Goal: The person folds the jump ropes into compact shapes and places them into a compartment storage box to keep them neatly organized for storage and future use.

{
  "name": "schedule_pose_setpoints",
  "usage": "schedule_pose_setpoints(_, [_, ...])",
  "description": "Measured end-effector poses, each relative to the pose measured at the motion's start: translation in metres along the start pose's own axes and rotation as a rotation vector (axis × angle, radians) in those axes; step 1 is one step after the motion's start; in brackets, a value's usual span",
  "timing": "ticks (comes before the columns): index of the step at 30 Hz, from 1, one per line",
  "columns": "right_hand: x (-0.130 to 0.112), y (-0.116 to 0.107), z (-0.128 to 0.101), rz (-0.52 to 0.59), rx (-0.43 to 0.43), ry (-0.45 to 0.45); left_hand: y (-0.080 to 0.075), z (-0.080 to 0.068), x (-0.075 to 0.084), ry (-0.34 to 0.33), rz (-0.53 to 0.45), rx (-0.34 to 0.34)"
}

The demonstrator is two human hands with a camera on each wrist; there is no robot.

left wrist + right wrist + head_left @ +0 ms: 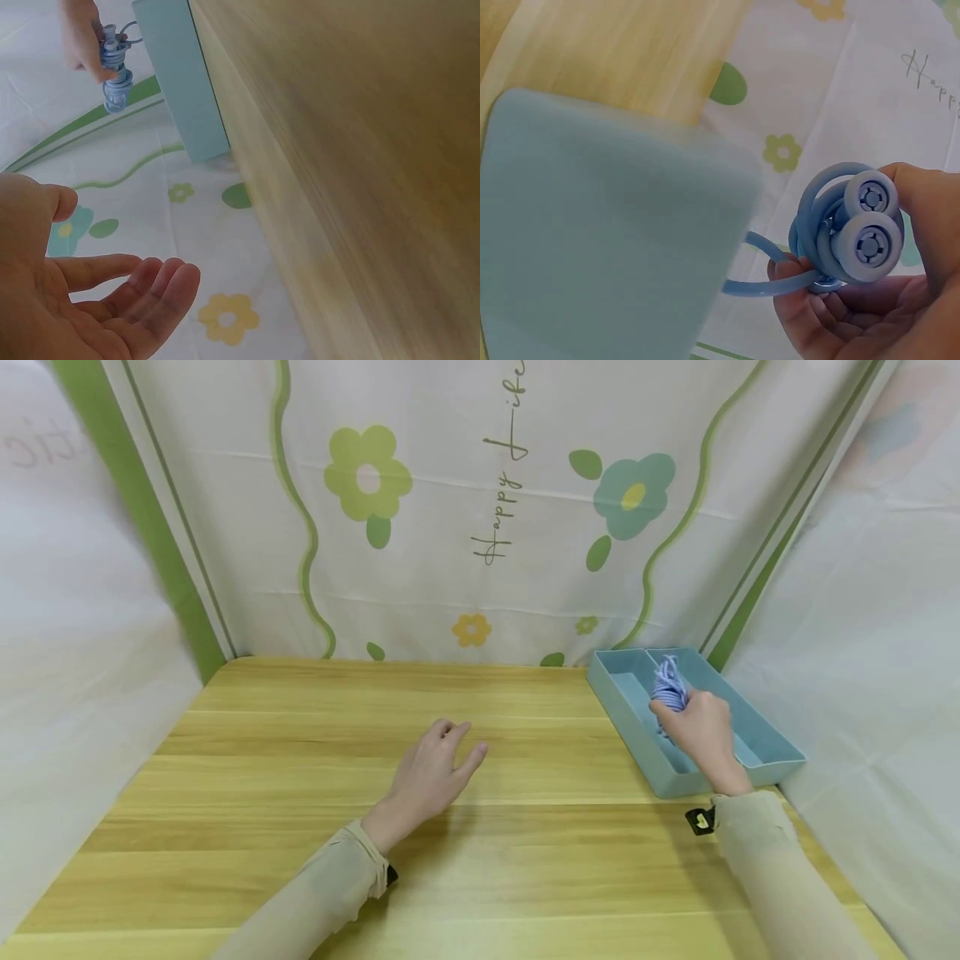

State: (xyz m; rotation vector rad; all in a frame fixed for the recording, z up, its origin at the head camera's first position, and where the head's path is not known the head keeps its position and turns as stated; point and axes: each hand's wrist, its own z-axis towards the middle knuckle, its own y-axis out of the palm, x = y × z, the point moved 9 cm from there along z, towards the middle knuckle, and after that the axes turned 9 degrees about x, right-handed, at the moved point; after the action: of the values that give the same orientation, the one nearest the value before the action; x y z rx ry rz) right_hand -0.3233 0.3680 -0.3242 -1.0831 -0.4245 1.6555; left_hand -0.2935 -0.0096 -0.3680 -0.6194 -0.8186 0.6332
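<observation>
My right hand (701, 727) grips a coiled blue jump rope (669, 685), thumb on one side and fingers on the other. The bundle is held above the light blue tray (633, 739) at the table's back right. In the right wrist view, two round pale handle ends (870, 246) of the rope face the camera, and a loop of cord runs behind the tray wall. My left hand (431, 772) hovers over the middle of the table with nothing in it. Its fingers (176, 292) are loosely bent and the thumb stands apart.
The tray has a divider along its length and stands near the right-hand curtain. Below both arms spreads a wooden table (300, 827). A white curtain (465, 527) with printed flowers hangs along the back edge, with more fabric at both sides.
</observation>
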Motion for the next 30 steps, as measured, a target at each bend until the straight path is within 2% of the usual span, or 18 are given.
schedule_pose_setpoints(8, [0.019,0.016,-0.003,-0.071,-0.158,0.040,0.001,0.000,-0.001,0.006,-0.003,0.007])
schedule_pose_setpoints(14, [0.029,0.031,-0.003,-0.112,-0.249,0.007,0.000,0.000,-0.001,0.014,-0.011,0.022])
schedule_pose_setpoints(20, [0.033,0.041,-0.002,-0.107,-0.279,-0.012,-0.001,0.000,0.000,0.024,-0.005,0.025])
schedule_pose_setpoints(30, [0.040,0.045,0.000,-0.129,-0.311,-0.021,-0.001,-0.001,-0.002,0.019,-0.007,0.021])
